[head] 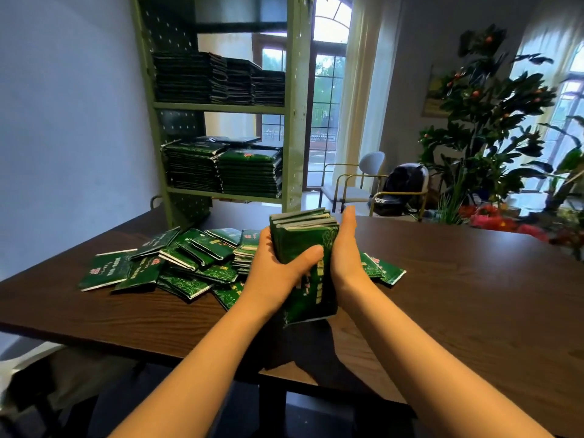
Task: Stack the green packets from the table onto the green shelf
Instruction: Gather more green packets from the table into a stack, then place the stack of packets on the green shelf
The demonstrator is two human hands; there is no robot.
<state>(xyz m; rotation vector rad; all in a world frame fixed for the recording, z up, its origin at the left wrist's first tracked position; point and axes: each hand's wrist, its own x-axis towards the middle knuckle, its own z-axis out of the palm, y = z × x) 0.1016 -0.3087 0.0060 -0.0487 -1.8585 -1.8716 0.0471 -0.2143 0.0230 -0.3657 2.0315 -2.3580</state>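
A bundle of several green packets [300, 238] is held above the brown table [458, 295], squeezed between both hands. My left hand [278, 267] grips its left side with the thumb curled over the top packet. My right hand [344, 248] presses flat against its right side, fingers straight and pointing away. A loose pile of green packets [177, 263] lies on the table to the left, and a few more packets [384, 270] lie just right of my right wrist. The green shelf [221, 109] stands behind the table with packet stacks on two levels.
Stacks on the upper shelf level [218, 79] and the lower level [224, 169] leave space above them. Two chairs, one holding a dark bag [404, 184], stand behind the table on the right. Potted plants [493, 121] and red flowers fill the far right.
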